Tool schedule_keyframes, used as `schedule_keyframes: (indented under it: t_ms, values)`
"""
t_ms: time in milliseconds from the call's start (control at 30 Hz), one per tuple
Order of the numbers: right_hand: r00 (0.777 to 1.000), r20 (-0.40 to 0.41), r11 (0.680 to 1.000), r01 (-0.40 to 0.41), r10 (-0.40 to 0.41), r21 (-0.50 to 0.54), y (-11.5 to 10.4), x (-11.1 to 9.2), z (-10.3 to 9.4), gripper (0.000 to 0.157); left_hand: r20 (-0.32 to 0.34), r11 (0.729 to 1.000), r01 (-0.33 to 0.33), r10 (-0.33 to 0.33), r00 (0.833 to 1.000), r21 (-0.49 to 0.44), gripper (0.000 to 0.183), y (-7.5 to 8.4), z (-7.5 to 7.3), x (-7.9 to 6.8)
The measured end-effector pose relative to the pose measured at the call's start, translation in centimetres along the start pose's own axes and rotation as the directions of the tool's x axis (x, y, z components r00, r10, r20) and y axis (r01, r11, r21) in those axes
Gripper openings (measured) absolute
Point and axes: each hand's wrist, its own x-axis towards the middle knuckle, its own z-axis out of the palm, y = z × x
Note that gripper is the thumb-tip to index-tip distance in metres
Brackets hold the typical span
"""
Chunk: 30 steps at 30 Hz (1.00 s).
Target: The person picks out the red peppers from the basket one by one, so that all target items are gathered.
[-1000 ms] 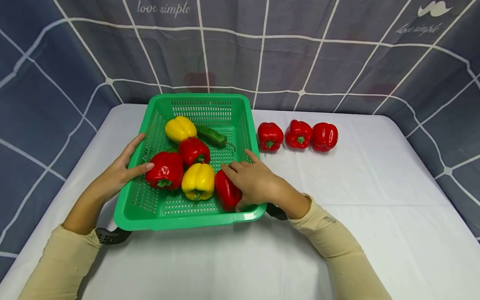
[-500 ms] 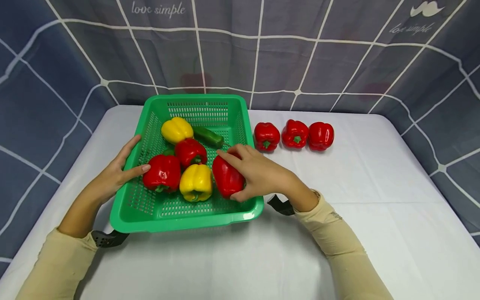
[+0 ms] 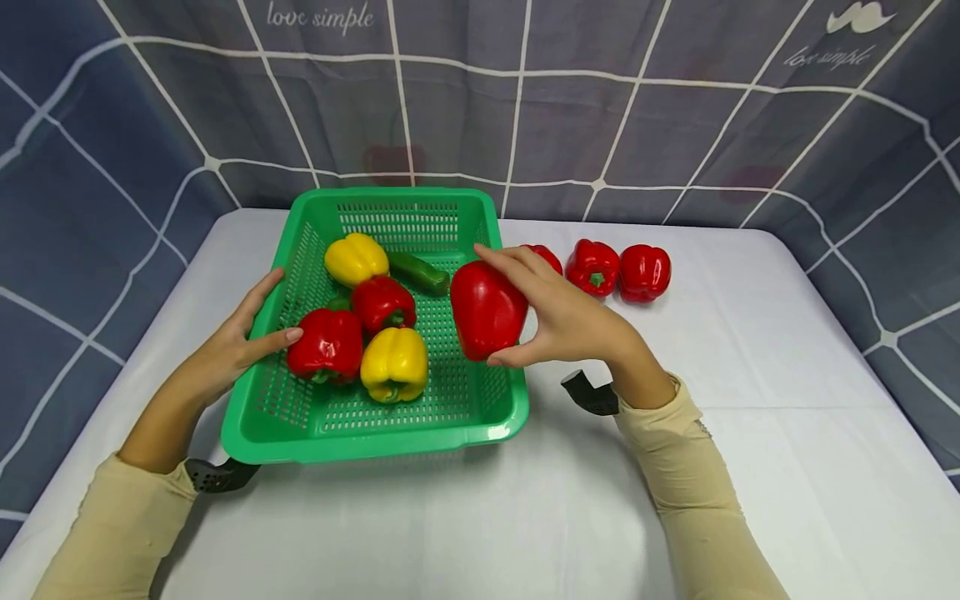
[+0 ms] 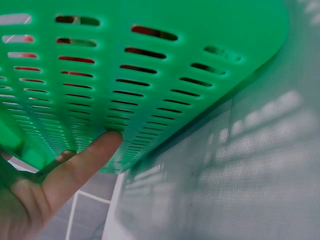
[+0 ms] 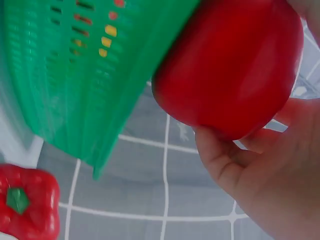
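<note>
Sleeves: beige, left sleeve (image 3: 120, 525) at 8 o'clock, right sleeve (image 3: 705, 500) at 4; I read my clock on the basket in the head view, 12 away from the person.
Left grip (image 3: 225, 354): at 9 o'clock, clasping nothing; I see straight fingers against the outer wall, thumb laid over the rim toward a red pepper.
Right grip (image 3: 566, 317): at 3 o'clock, thumb and fingers grasping a large red pepper.
Held pepper (image 3: 487, 310): up off the basket floor at the 3 o'clock rim; I cannot tell whether it touches the rim.
Green basket (image 3: 352, 446): slotted, on the white bench (image 3: 750, 350).
Basket load: near yellow pepper (image 3: 394, 364) at 5 o'clock, left red pepper (image 3: 325, 343) at 8, middle red pepper (image 3: 383, 301) around the centre, far yellow pepper (image 3: 356, 259) at 11, long green pepper (image 3: 417, 273) at 1.
Bench row: three red peppers (image 3: 592, 267) between 2 and 3 o'clock, outside the basket, one partly behind the right grip.
Backdrop: grey cloth (image 3: 570, 125), white grid lines, at 12.
</note>
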Motion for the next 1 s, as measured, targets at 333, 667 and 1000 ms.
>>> schedule_keyframes:
  t_ms: [333,667,1000]
  values:
    - [0.997,-0.019,0.996,-0.079,0.080,0.051,1.5,-1.3,-1.7,0.102,0.011,1.000,-0.008,0.008,1.000,-0.017,0.078,0.1,0.0,0.1]
    - [0.994,-0.035,0.995,-0.098,0.099,0.019,2.5,-2.4,-2.5,0.097,0.010,1.000,-0.013,0.013,1.000,-0.010,0.077,0.1,0.0,0.1]
    - [0.987,-0.056,0.989,-0.149,0.148,-0.016,3.8,-3.7,-2.9,0.092,0.014,1.000,-0.020,0.020,1.000,-0.022,0.077,-0.1,-0.1,0.1]
